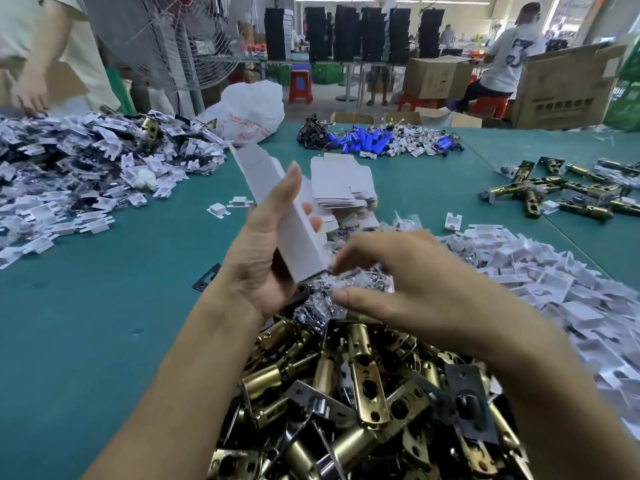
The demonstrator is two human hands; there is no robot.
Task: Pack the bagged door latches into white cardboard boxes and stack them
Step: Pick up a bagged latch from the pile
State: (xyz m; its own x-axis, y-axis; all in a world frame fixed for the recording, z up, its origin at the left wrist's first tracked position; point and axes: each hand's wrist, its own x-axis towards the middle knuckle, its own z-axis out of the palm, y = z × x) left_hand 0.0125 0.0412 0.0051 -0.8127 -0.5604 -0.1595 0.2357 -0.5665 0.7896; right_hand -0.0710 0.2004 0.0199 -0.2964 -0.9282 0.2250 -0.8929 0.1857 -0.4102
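My left hand (268, 251) grips a long white cardboard box (277, 206), tilted with its open flap end pointing up and away. My right hand (391, 282) hovers at the box's near end, fingers curled toward crinkled clear plastic bags (322, 299); motion blur hides whether it holds one. A heap of brass door latches (363, 403) fills the table in front of me. A stack of flat white box blanks (341, 185) lies just beyond my hands.
Green table (104, 306). Piles of white plastic parts lie at left (86, 174) and right (554, 289). More latches (561, 195) sit far right, blue parts (374, 140) at the back. A white plastic bag (249, 109), a fan, and another person's hand (27, 91) are far left.
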